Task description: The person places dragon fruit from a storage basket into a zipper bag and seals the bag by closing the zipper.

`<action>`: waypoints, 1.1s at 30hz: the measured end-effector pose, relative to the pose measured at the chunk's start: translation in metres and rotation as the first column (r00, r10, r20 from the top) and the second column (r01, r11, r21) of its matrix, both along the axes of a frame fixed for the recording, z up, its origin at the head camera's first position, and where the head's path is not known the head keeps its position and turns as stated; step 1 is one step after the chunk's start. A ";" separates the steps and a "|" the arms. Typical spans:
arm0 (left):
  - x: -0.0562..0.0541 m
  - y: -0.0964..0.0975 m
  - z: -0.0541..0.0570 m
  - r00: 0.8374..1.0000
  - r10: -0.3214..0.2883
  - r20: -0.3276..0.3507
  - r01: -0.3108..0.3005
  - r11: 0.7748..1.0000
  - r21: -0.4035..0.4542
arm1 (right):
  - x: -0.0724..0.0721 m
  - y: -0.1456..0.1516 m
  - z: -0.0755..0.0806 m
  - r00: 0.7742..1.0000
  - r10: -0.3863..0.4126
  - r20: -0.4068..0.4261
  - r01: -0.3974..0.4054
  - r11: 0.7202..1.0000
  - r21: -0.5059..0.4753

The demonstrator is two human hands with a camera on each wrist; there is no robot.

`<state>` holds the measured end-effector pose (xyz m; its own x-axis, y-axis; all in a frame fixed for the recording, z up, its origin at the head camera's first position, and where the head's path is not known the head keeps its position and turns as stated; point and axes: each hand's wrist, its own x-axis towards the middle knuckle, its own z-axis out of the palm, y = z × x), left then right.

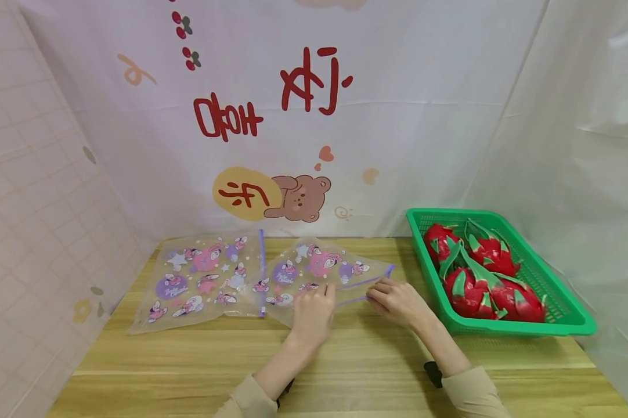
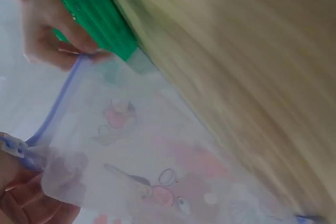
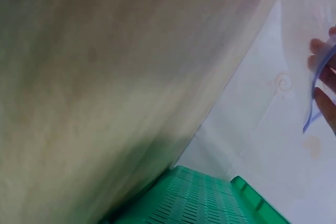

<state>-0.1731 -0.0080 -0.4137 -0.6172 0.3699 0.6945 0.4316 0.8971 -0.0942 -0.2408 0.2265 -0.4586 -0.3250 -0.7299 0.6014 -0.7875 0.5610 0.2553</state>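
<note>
A clear zip bag point(image 1: 321, 264) printed with pink and purple cartoon figures is held up off the wooden table at its purple-edged mouth. My left hand point(image 1: 314, 313) pinches one side of that mouth, by a white slider point(image 2: 13, 145) in the left wrist view. On the mouth's other side, my right hand point(image 1: 397, 301) pinches the purple strip point(image 2: 60, 95) near its end. The two strips stand apart between the hands. A second bag point(image 1: 201, 284) of the same print lies flat to the left, its purple zip edge beside the held bag.
At the right stands a green basket point(image 1: 570, 310) with several red dragon fruits point(image 1: 494, 255) in it, close to my right hand. The wooden table point(image 1: 345, 371) meets a printed white backdrop point(image 1: 397, 116) behind. Pale walls rise at both sides.
</note>
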 end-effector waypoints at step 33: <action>-0.024 -0.028 0.017 0.996 -0.066 -0.066 0.077 0.979 0.190 | 0.011 -0.035 0.012 0.983 0.033 0.183 -0.045 0.997 0.059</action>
<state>-0.1972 -0.0359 -0.3965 -0.5499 0.2677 0.7912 0.4941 0.8680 0.0497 -0.2295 0.1914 -0.4468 -0.3954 -0.7782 0.4880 -0.8448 0.5166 0.1394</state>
